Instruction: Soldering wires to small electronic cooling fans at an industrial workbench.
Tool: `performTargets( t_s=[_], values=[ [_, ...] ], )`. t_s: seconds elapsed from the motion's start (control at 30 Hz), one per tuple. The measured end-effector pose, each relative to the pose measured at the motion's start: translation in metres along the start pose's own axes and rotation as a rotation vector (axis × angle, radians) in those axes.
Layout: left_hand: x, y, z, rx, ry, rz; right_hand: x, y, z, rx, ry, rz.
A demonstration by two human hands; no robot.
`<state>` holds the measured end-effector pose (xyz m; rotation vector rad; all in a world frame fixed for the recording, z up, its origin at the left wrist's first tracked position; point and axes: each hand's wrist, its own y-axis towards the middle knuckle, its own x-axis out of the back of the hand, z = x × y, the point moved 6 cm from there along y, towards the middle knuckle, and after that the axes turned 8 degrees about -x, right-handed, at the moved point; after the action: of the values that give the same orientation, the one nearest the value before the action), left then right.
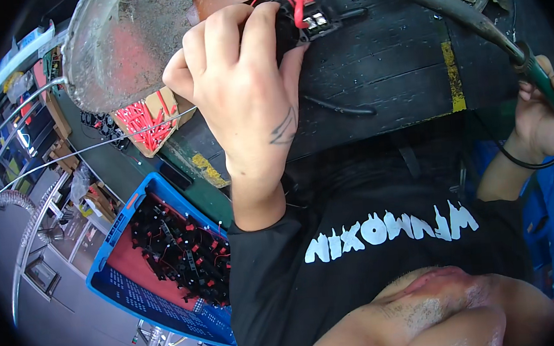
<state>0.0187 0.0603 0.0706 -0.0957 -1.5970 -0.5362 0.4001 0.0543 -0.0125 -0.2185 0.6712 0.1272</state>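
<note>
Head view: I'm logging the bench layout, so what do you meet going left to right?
Blue crate → box of red wires → left hand → black part with red wire → soldering iron → right hand.

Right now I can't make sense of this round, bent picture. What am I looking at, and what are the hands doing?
A camera on a person's head looks down through a wide lens, which bends straight edges. The left hand grips a small black part with red wires on a dark, worn workbench. The right hand holds a soldering iron by its green handle, tip raised. A blue crate of similar black and red parts sits lower left.
</note>
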Motion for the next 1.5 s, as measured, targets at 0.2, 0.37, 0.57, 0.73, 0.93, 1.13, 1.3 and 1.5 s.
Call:
performTargets(
  t_s=[0.2,0.37,0.57,0.73,0.93,1.13,1.3,1.5],
  values=[
    [0.015,-0.005,0.000,0.110,-0.265,-0.120,-0.013,0.009,-0.005,0.193,0.036,-0.148],
    [0.024,-0.008,-0.002,0.102,-0.352,-0.093,-0.021,0.003,0.012,0.256,-0.102,-0.215],
    [0.033,-0.013,-0.006,0.057,-0.395,-0.107,-0.021,-0.013,0.022,0.282,-0.011,-0.241],
    [0.038,-0.018,-0.008,-0.011,-0.681,-0.141,-0.027,-0.033,0.027,0.286,0.065,-0.294],
    [0.054,-0.034,-0.016,-0.054,-0.657,-0.190,-0.022,-0.066,0.035,0.279,0.299,-0.282],
    [0.071,-0.062,-0.039,-0.091,-0.211,-0.414,0.030,-0.117,0.039,0.425,0.864,-0.592],
    [0.063,-0.081,-0.050,-0.108,-0.126,-0.488,0.002,-0.129,0.049,0.202,0.065,-0.251],
    [0.059,-0.098,-0.052,-0.117,-0.081,-0.529,-0.026,-0.123,0.029,0.110,0.052,-0.139]
  ],
)
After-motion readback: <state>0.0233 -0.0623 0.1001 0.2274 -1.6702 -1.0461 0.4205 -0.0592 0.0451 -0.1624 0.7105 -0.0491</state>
